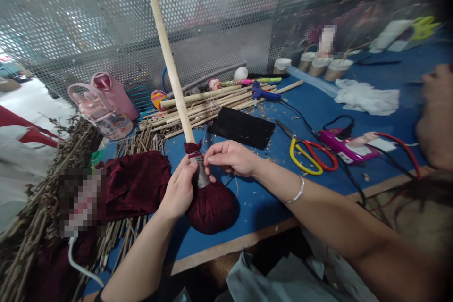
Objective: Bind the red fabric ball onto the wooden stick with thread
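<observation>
A round bundle of dark red cloth [213, 207] hangs at the lower end of a pale wooden stick [171, 63], which rises up and to the left. Grey cord [201, 172] is wound around the gathered neck of the cloth. My left hand [181, 186] is wrapped round this neck, its thumb on the cord. On the neck's right side, my right hand [228, 158] is closed in a pinch; what its fingertips hold is too small to make out. A thin loose strand dangles below the right hand.
Yellow-and-red scissors [307, 155], a purple power strip [348, 146], a blue glue gun [265, 93] and black cloth [241, 127] lie rightward. Wooden sticks [212, 109] lie behind; dark red cloth [136, 184] lies left. Another person's hand [437, 113] is at far right.
</observation>
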Motion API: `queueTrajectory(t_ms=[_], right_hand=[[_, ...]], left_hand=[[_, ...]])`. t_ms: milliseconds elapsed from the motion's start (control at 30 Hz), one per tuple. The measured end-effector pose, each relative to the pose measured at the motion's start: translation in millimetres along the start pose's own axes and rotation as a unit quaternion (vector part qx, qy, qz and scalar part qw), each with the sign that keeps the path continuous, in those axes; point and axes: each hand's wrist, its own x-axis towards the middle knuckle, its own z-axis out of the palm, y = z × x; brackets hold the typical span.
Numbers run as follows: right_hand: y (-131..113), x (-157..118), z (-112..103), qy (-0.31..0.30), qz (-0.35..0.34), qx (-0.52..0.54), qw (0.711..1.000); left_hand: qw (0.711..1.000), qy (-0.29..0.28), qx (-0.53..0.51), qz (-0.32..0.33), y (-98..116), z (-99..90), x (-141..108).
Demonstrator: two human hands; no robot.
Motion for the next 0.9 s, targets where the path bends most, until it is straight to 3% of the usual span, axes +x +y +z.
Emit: queueTrajectory(t_ms=[233,433,700,800,900], right_hand=[[-1.0,1.2,2.3,0.005,-0.015,-0.024,1.000],[3.2,1.4,-1.3,0.017,-0.028,-0.040,0.999],[5.3,3.7,-13.6,-0.107,0.073,-0.009,0.992],[9.3,5.5,-13.6,-0.083,0.082,0.001,0.993],[11.3,5.1,-11.8,-0.035,0.065,-0.010,0.997]], left_hand=[[1.000,0.005,-0.002,0.009,1.7,1.3,1.2],[0.999,-0.033,-0.001,0.016,3.8,6.8,-2.3],[0.997,-0.059,-0.040,0.007,1.7,9.7,-3.7],[0.996,-0.070,-0.048,-0.004,3.4,11.8,-3.1],[0.997,-0.056,0.048,0.004,6.5,10.5,-3.6]])
